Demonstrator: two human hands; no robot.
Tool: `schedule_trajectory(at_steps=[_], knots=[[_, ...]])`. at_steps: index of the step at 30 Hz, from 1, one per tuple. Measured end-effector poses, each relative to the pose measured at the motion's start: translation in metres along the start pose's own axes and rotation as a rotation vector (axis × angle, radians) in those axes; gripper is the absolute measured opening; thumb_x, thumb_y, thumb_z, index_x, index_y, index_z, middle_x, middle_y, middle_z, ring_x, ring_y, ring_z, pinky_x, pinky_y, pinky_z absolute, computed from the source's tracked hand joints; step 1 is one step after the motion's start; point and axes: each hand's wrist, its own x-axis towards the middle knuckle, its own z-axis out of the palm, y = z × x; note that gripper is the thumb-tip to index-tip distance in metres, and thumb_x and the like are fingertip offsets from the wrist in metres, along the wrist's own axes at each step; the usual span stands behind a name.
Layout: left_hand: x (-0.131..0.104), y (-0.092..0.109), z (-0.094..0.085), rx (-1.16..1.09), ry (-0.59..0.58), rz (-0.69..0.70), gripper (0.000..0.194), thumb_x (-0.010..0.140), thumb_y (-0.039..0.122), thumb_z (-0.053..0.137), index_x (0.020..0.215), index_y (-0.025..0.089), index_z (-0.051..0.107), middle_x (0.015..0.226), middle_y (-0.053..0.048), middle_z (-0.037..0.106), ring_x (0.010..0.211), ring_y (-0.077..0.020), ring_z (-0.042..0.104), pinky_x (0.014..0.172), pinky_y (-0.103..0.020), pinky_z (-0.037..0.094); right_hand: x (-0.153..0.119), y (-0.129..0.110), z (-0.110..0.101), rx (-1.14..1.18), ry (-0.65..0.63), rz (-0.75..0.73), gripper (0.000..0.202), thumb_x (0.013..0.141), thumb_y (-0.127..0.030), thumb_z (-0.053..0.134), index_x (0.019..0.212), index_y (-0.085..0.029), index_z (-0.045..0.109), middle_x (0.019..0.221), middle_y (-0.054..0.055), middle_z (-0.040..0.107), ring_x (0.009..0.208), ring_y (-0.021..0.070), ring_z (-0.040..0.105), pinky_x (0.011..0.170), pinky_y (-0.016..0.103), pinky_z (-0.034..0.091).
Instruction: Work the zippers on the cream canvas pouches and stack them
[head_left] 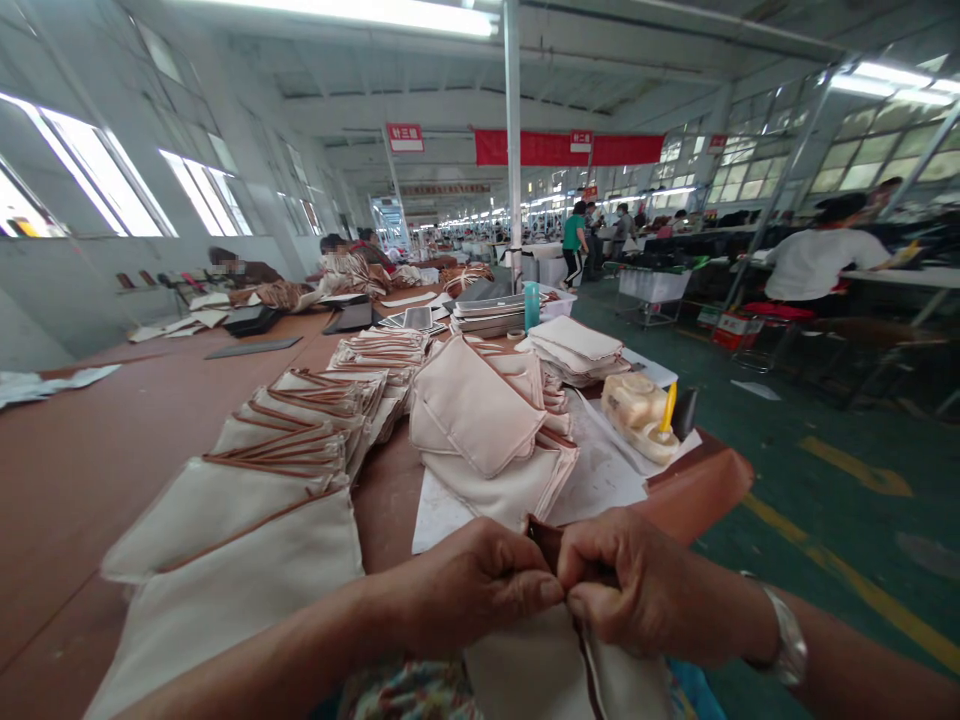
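Low in the view, my left hand (487,580) and my right hand (637,585) meet, fingers pinched on the brown edge of a cream fabric piece (532,665). The piece hangs down toward my lap, and its brown-trimmed opening runs below my fingers. Just beyond my hands lies a pile of cream panels (480,410) with brown edging. To the left, a long fanned row of similar brown-edged pieces (255,540) stretches away over the brown table (97,450). My fingertips hide part of the edge they grip.
At right on the table are a glue container (634,410) with a yellow-handled tool (667,408), a stack of pale panels (574,348) and a blue cylinder (532,305). A metal post (514,150) rises behind. A seated co-worker (821,255) is at right; others work farther back.
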Motion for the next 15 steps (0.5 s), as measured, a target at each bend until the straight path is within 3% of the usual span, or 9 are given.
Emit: schedule_trajectory(at_steps=[3, 6, 8, 10, 12, 15], knots=[[0.001, 0.001, 0.001, 0.118, 0.037, 0.015, 0.027, 0.091, 0.031, 0.052, 0.070, 0.016, 0.045, 0.064, 0.005, 0.033, 0.057, -0.0075, 0.028, 0.048, -0.020, 0.021, 0.001, 0.001, -0.001, 0.054, -0.039, 0.034, 0.009, 0.068, -0.010, 0.051, 0.068, -0.015, 0.058, 0.055, -0.005, 0.048, 0.045, 0.0059, 0.038, 0.039, 0.015, 0.024], [0.005, -0.003, 0.008, 0.442, 0.154, 0.079, 0.015, 0.079, 0.011, 0.052, 0.067, 0.016, 0.045, 0.061, 0.006, 0.035, 0.054, -0.0068, 0.029, 0.048, -0.019, 0.021, 0.005, 0.013, 0.001, 0.092, -0.032, 0.011, 0.002, 0.071, -0.015, 0.055, 0.069, -0.014, 0.057, 0.059, -0.004, 0.049, 0.051, 0.0075, 0.039, 0.043, 0.016, 0.027], [0.008, -0.008, 0.011, 0.650, 0.260, 0.096, 0.017, 0.072, 0.007, 0.055, 0.063, 0.017, 0.044, 0.058, 0.006, 0.036, 0.051, -0.0063, 0.028, 0.047, -0.022, 0.018, 0.011, 0.024, 0.003, 0.131, -0.034, -0.039, 0.013, 0.074, -0.025, 0.061, 0.071, -0.013, 0.056, 0.063, -0.002, 0.049, 0.057, 0.0093, 0.040, 0.047, 0.018, 0.029], [0.012, -0.013, 0.011, 0.687, 0.335, 0.068, 0.021, 0.073, 0.010, 0.059, 0.060, 0.016, 0.043, 0.055, 0.006, 0.035, 0.049, -0.0062, 0.028, 0.046, -0.023, 0.015, 0.017, 0.032, 0.000, 0.103, -0.067, -0.068, 0.022, 0.076, -0.034, 0.062, 0.073, -0.013, 0.058, 0.065, -0.002, 0.048, 0.060, 0.0101, 0.039, 0.049, 0.019, 0.028], [0.011, -0.015, 0.005, 0.598, 0.303, 0.044, 0.024, 0.075, 0.015, 0.062, 0.057, 0.016, 0.045, 0.054, 0.006, 0.034, 0.049, -0.0065, 0.031, 0.045, -0.022, 0.016, 0.019, 0.032, -0.006, 0.011, -0.111, -0.064, 0.024, 0.076, -0.035, 0.064, 0.069, -0.013, 0.058, 0.062, -0.002, 0.046, 0.059, 0.0101, 0.037, 0.049, 0.019, 0.025], [-0.002, -0.019, -0.011, 0.372, 0.128, -0.001, 0.032, 0.079, 0.031, 0.066, 0.058, 0.016, 0.047, 0.054, 0.005, 0.034, 0.050, -0.0072, 0.032, 0.043, -0.019, 0.019, 0.007, 0.022, -0.025, -0.003, -0.105, -0.116, 0.031, 0.080, -0.042, 0.063, 0.066, -0.015, 0.056, 0.060, -0.003, 0.042, 0.057, 0.0102, 0.035, 0.049, 0.020, 0.024]])
